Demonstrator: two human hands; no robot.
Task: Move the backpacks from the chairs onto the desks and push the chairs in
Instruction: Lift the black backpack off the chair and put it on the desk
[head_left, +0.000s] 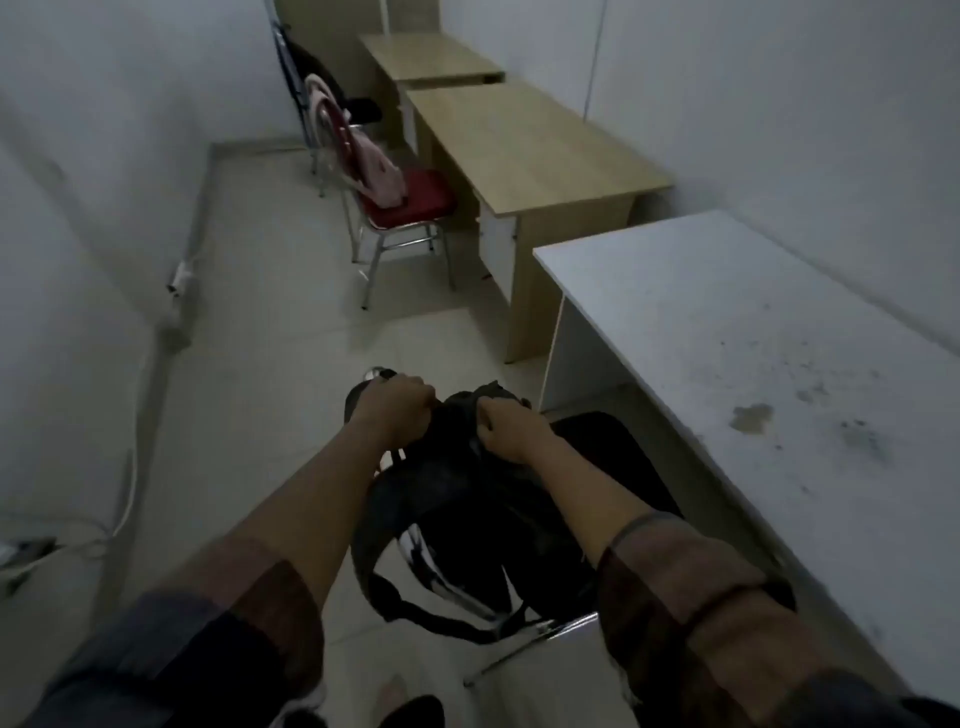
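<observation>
A black backpack (467, 525) sits on a dark-seated chair (613, 457) right below me, its straps hanging toward the floor. My left hand (395, 410) and my right hand (511, 428) both grip the top of this backpack. The white desk (753, 353) stands just to the right of the chair. Farther back, a pink backpack (371, 166) leans on a red-seated chair (410, 202) beside a wooden desk (524, 145). Behind that, a dark bag (322, 78) rests on a third chair next to another wooden desk (431, 57).
White walls close in on the left and right. A power strip (179, 278) with white cables runs along the left wall's base, and more cables lie at the lower left. The tiled floor (270, 312) between the left wall and the chairs is open.
</observation>
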